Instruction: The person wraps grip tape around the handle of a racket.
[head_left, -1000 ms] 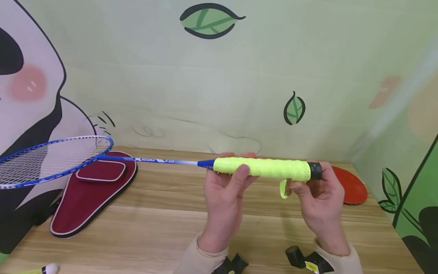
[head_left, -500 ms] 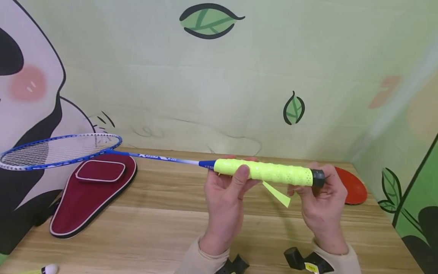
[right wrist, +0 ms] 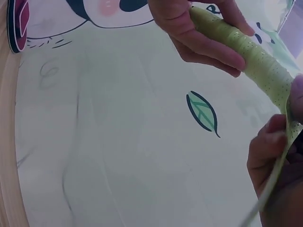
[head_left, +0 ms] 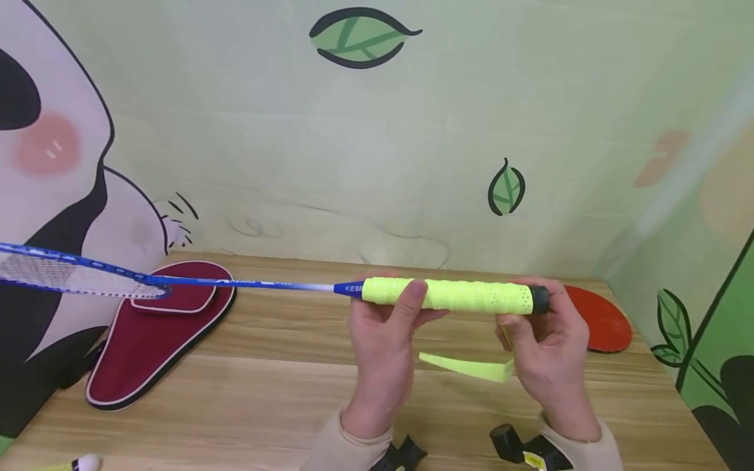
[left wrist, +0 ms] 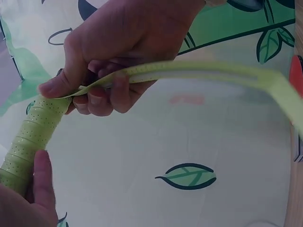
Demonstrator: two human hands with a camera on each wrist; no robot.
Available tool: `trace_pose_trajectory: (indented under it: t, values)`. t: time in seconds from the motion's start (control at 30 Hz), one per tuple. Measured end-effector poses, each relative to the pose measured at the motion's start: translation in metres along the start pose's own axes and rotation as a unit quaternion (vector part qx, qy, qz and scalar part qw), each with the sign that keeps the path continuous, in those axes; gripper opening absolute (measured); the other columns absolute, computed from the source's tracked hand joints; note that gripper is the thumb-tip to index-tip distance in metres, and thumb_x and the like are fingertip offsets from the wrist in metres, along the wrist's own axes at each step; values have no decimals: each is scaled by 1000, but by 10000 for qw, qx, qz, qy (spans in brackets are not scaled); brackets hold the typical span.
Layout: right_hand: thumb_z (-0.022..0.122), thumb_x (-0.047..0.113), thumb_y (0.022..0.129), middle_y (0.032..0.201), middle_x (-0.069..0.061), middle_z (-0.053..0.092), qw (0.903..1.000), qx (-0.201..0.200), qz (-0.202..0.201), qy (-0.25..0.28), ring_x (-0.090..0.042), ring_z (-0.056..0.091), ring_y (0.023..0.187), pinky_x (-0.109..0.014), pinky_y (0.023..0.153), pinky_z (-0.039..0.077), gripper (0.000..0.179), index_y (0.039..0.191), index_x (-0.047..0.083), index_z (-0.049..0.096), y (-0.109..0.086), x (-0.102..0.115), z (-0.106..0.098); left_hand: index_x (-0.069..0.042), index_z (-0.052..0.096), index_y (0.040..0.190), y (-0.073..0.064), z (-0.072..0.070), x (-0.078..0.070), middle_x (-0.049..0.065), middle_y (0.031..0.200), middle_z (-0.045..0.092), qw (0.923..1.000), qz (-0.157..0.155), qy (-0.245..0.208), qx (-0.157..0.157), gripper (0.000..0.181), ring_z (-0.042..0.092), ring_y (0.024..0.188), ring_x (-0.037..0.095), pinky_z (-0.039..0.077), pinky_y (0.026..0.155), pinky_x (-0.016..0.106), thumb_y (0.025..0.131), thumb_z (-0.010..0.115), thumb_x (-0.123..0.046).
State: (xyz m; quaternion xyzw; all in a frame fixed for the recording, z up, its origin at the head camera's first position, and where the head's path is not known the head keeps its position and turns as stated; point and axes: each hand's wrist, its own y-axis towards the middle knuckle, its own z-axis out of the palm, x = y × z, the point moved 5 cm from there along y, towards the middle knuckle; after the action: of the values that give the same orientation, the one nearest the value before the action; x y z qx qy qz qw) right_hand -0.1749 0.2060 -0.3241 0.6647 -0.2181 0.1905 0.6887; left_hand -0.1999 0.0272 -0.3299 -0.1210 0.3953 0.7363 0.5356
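Note:
A blue and white badminton racket is held level above the table, its strung head out to the left. Bright yellow perforated grip tape covers its handle in overlapping turns up to the black butt cap. My left hand grips the handle near the blue cone, thumb on the near side. At the butt end my right hand pinches the tape against the handle. From its fingers a loose tape tail arcs away in the left wrist view; in the head view the tail hangs below the handle.
A maroon paddle case lies on the wooden table at the left. Behind my right hand is a red table tennis bat. A shuttlecock sits at the front left edge. The painted wall rises behind the table.
The racket has turned about its shaft, so its head now looks narrower and reaches left out of frame. The tape tail has swung out below the handle. Both hands keep hold.

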Motion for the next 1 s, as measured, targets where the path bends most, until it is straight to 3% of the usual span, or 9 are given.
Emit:
trace_pose_trajectory:
  t: [0.1, 0.27, 0.4, 0.6, 0.8, 1.0]
  values:
    - [72, 0, 86, 76, -7, 54, 9997, -6, 6, -225, -11, 46, 54, -22, 41, 38, 38, 107, -21, 48, -1, -1, 0, -10, 49, 108, 0, 1, -1, 7, 94, 62, 9998, 20, -168, 91, 20, 65, 89, 21, 59, 82, 43, 95, 64, -11]
    - [70, 1, 88, 70, -6, 51, 9999, -69, -61, -136, -10, 44, 52, -23, 37, 33, 33, 101, -21, 48, -1, -3, -1, -13, 44, 123, -1, 6, -2, 13, 118, 64, 9942, -50, -857, 655, 33, 59, 116, 36, 43, 105, 50, 96, 49, 3]
    - [70, -1, 87, 73, -7, 54, 9999, 26, 82, -71, -10, 44, 53, -24, 37, 33, 32, 104, -20, 49, 0, -4, -4, -11, 43, 126, -2, 5, 0, 15, 118, 64, 9943, -117, -851, 638, 36, 60, 114, 39, 44, 103, 53, 96, 49, 8]
    - [67, -14, 84, 81, -6, 56, 9991, 276, 289, -142, -12, 45, 57, -23, 41, 35, 32, 108, -20, 48, 0, -4, -4, -12, 45, 120, -1, 3, 0, 14, 110, 64, 9966, 162, -651, 478, 29, 65, 106, 36, 48, 97, 53, 97, 53, 3]
    - [75, -2, 82, 82, -8, 56, 9998, 118, 87, 141, -14, 45, 59, -21, 45, 39, 39, 104, -20, 48, 1, -4, -4, -9, 46, 118, -1, 1, 2, 14, 106, 67, 9979, 11, -603, 234, 27, 67, 102, 37, 52, 93, 48, 95, 59, -2]
    - [79, 2, 79, 86, -10, 60, 9990, -19, -76, 429, -14, 47, 59, -20, 47, 41, 41, 100, -17, 50, 2, -3, -5, -8, 47, 116, -2, 2, 3, 14, 104, 67, 9974, -56, -696, 203, 27, 67, 100, 36, 53, 91, 47, 94, 62, -6]
